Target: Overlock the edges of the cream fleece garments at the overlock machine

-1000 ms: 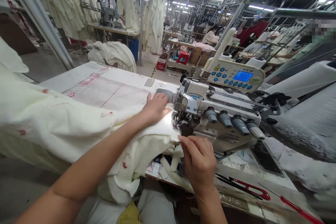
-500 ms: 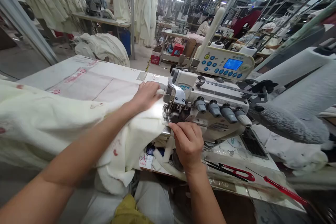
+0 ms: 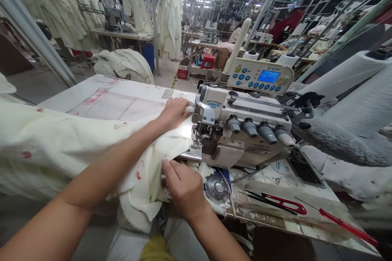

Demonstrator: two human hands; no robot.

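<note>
Cream fleece fabric (image 3: 92,138) with small reddish-brown prints drapes across the left of the table, its edge running up to the overlock sewing machine (image 3: 214,106). My left hand (image 3: 176,113) rests behind the needle area, fingers curled on the fabric, a bit of white cloth showing at the fingertips. In front of the metal plate (image 3: 192,154), my right hand (image 3: 185,187) is closed with thumb and forefinger pinching the fabric's near edge. The edge passes from there toward the presser foot. The tips of both hands are partly hidden.
A control panel (image 3: 259,75) stands behind the machine. Black-and-red scissors (image 3: 284,204) and a red-handled screwdriver (image 3: 346,224) lie on the right. A clear round container (image 3: 217,186) sits below the machine head. Large white thread cones (image 3: 346,77) stand at right.
My right hand has moved left and toward me, from beside the presser foot to farther down the fabric edge. The clear round container is now uncovered. My left hand stays beside the machine.
</note>
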